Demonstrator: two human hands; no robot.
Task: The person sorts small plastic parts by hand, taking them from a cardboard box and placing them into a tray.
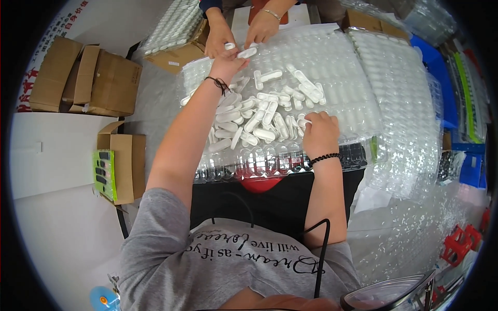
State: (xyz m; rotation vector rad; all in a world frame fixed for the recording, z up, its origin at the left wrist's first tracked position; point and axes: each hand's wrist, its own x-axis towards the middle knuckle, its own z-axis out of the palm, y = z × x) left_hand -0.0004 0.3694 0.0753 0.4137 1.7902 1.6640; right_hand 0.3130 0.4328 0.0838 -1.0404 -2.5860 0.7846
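Note:
A loose heap of white oblong plastic pieces [264, 115] with rounded ends lies on clear moulded plastic trays [342, 78]. My left hand [227, 66] reaches across to the far side of the heap. Its thumb and fingers close on one white oblong piece [247, 53], right beside another person's hands. At the heap's right edge, my right hand [321, 133] is curled palm down, with a white piece [306, 122] at its fingertips. The hand itself partly covers that piece.
Across the table are another person's hands [263, 27], one near a small white piece [230, 46]. Stacked clear trays [397, 103] stand at the right. Cardboard boxes [111, 80] sit at the left, and a red stool [459, 243] is at the lower right.

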